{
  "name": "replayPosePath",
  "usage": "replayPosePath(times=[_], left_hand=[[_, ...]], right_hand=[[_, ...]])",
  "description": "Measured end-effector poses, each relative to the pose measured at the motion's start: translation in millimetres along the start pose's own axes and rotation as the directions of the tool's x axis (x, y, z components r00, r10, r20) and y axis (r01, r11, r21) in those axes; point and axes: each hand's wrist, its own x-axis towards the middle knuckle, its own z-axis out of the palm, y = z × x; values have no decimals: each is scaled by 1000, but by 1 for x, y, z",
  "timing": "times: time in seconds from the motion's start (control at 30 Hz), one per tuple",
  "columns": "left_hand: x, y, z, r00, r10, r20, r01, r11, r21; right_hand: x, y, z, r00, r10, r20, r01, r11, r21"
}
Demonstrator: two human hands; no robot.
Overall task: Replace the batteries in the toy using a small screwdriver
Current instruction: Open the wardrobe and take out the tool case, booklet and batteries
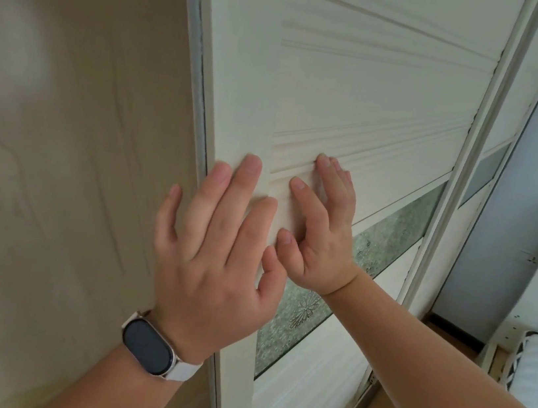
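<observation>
Two hands on the white door [380,91]: left hand [217,265] flat, fingers spread; right hand [324,246] fingers spread, tips on the moulding [389,151]. Toy and screwdriver not in view. I expect slipping tips, or a pinch if it jerks.

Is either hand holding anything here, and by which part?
Nothing is held. The left hand and the right hand both rest with straight fingers against the white door.

Matt white-painted door [363,89], centre, with ribbed mouldings; its glass band [391,235] is frosted and rough-textured. Lower left, the watch [150,348] has a glossy screen and a smooth white strap.
</observation>
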Motion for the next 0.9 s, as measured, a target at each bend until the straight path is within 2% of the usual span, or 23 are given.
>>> replayPosePath(times=[0.67,0.9], left_hand=[[14,36,57,1000,5,4,-5,1000,19],[17,37,50,996,52,70,-50,998,-29]], right_hand=[[-11,71,-8,1000,-9,-5,9,1000,-11],[-11,67,-23,996,-5,86,11,998,-67]])
